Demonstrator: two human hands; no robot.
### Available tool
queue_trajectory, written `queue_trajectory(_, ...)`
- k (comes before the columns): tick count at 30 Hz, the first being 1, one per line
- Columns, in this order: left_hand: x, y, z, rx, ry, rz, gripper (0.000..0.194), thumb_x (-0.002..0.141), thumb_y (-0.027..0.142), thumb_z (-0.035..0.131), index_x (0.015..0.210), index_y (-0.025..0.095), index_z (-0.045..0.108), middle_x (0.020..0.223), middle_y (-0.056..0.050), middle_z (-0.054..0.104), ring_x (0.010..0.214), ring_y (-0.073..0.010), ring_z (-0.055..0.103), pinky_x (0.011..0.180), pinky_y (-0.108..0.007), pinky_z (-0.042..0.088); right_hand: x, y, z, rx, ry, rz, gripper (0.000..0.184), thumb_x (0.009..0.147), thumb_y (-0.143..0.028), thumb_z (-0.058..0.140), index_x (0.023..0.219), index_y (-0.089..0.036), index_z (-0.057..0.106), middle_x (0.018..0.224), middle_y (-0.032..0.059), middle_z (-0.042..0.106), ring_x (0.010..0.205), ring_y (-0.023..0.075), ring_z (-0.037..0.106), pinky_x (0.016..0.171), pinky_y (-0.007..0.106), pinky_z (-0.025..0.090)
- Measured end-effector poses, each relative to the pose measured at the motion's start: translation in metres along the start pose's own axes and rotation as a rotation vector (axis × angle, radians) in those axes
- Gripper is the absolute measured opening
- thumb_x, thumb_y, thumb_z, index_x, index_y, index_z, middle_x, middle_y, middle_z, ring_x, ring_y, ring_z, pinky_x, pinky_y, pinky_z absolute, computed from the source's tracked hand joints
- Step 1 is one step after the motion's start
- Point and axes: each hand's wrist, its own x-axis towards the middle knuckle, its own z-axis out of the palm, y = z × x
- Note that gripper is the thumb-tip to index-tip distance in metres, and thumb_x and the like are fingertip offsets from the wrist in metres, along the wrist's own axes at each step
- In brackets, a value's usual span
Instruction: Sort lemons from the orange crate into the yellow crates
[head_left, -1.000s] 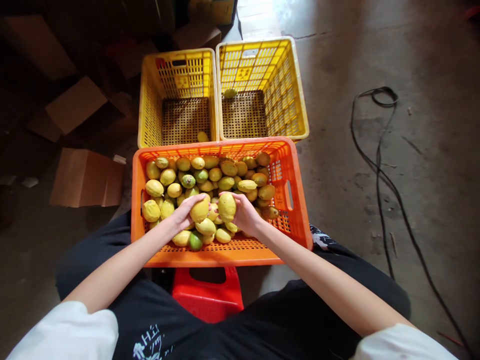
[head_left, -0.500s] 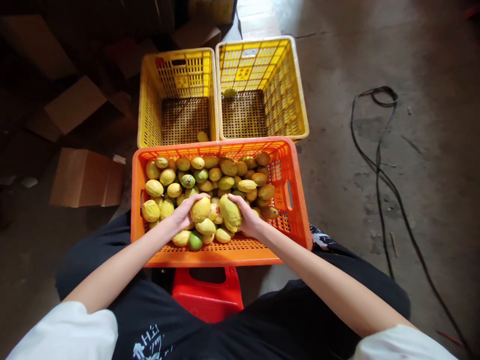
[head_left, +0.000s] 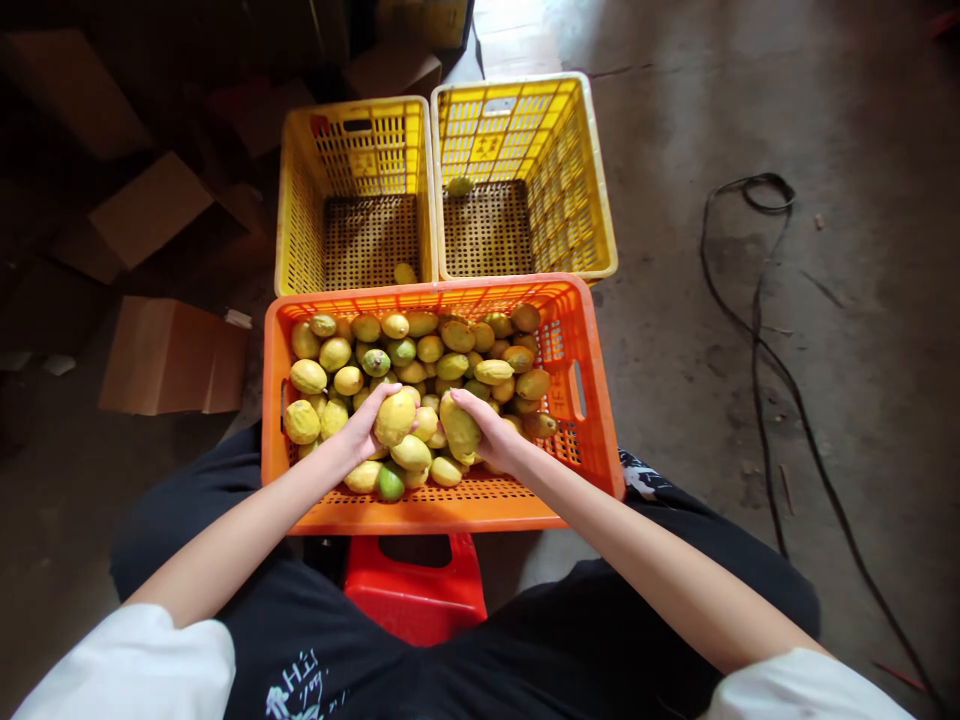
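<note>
An orange crate (head_left: 592, 400) in front of my knees holds several yellow and green lemons. My left hand (head_left: 364, 432) is closed round one yellow lemon (head_left: 395, 418) just above the pile. My right hand (head_left: 491, 435) grips a second, larger lemon (head_left: 459, 426), tilted, close beside the first. Both hands hover over the near middle of the crate. Two yellow crates stand behind it: the left yellow crate (head_left: 300, 190) has one lemon (head_left: 405, 273) at its near edge, the right yellow crate (head_left: 592, 170) has one lemon (head_left: 460, 185) at the back.
The orange crate rests on a red plastic stool (head_left: 416, 590) between my legs. Flattened cardboard boxes (head_left: 172, 355) lie on the dark floor at the left. A black cable (head_left: 765, 330) snakes over the concrete at the right.
My right hand has turned its lemon and lowered it slightly towards the pile. The left hand has shifted its lemon a little; the crates have not moved.
</note>
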Motion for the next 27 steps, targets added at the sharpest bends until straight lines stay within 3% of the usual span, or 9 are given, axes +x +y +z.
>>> queue_trajectory(5, 0.002, 0.0, -0.001, 0.02, 0.001, 0.014, 0.018, 0.109, 0.028, 0.067, 0.112, 0.016, 0.081, 0.072, -0.005, 0.076, 0.053, -0.0196, 0.072, 0.053, -0.029, 0.065, -0.001, 0.001, 0.0, 0.021, 0.068, -0.002, 0.048, 0.074, -0.051, 0.106, 0.085, -0.029, 0.065, 0.081, -0.0012, 0.073, 0.078, 0.0226, 0.073, 0.075, 0.036, 0.066)
queue_trajectory(10, 0.003, -0.001, -0.002, 0.071, -0.034, 0.003, 0.027, 0.11, 0.03, 0.064, 0.121, 0.016, 0.084, 0.077, -0.009, 0.079, 0.061, -0.023, 0.077, 0.054, -0.029, 0.064, 0.003, -0.005, 0.0, 0.003, 0.095, 0.116, 0.042, 0.085, -0.065, 0.093, 0.084, -0.029, 0.072, 0.074, 0.0047, 0.077, 0.085, 0.0307, 0.081, 0.071, 0.038, 0.066)
queue_trajectory(14, 0.002, -0.001, 0.0, 0.025, -0.028, -0.031, 0.031, 0.115, 0.029, 0.058, 0.129, 0.015, 0.082, 0.083, -0.01, 0.082, 0.057, -0.0215, 0.075, 0.054, -0.029, 0.063, 0.001, -0.009, 0.002, -0.013, 0.074, 0.091, 0.041, 0.087, -0.066, 0.089, 0.089, -0.028, 0.076, 0.081, 0.0058, 0.081, 0.088, 0.0289, 0.08, 0.074, 0.038, 0.066)
queue_trajectory(18, -0.003, 0.002, 0.006, -0.018, 0.0, -0.038, 0.036, 0.122, 0.031, 0.049, 0.12, 0.011, 0.078, 0.078, -0.011, 0.078, 0.049, -0.0182, 0.069, 0.053, -0.03, 0.064, 0.001, -0.008, 0.003, -0.018, 0.096, 0.087, 0.038, 0.087, -0.063, 0.091, 0.091, -0.028, 0.076, 0.083, 0.0043, 0.08, 0.083, 0.0254, 0.078, 0.071, 0.035, 0.065)
queue_trajectory(21, -0.005, 0.002, 0.007, 0.004, 0.001, -0.026, 0.029, 0.12, 0.032, 0.06, 0.105, 0.013, 0.075, 0.079, -0.01, 0.076, 0.056, -0.0184, 0.072, 0.057, -0.029, 0.067, 0.002, -0.006, 0.003, 0.002, 0.099, 0.093, 0.043, 0.085, -0.064, 0.096, 0.092, -0.028, 0.075, 0.082, 0.0036, 0.078, 0.079, 0.0243, 0.078, 0.067, 0.033, 0.065)
queue_trajectory(24, -0.004, -0.002, 0.002, 0.047, -0.064, 0.008, 0.011, 0.108, 0.02, 0.079, 0.099, 0.018, 0.073, 0.083, -0.008, 0.075, 0.066, -0.0194, 0.076, 0.063, -0.028, 0.07, 0.001, -0.007, 0.003, 0.025, 0.115, 0.043, 0.047, 0.079, -0.06, 0.103, 0.099, -0.028, 0.075, 0.086, 0.001, 0.076, 0.076, 0.0209, 0.076, 0.064, 0.03, 0.064)
queue_trajectory(27, -0.002, -0.007, -0.004, 0.082, -0.14, 0.052, 0.018, 0.097, 0.01, 0.087, 0.097, 0.022, 0.074, 0.087, -0.006, 0.077, 0.074, -0.0218, 0.078, 0.068, -0.03, 0.072, 0.0, -0.007, 0.003, 0.046, 0.11, -0.002, 0.054, 0.067, -0.047, 0.112, 0.102, -0.028, 0.076, 0.089, -0.0004, 0.077, 0.077, 0.0193, 0.074, 0.064, 0.029, 0.063)
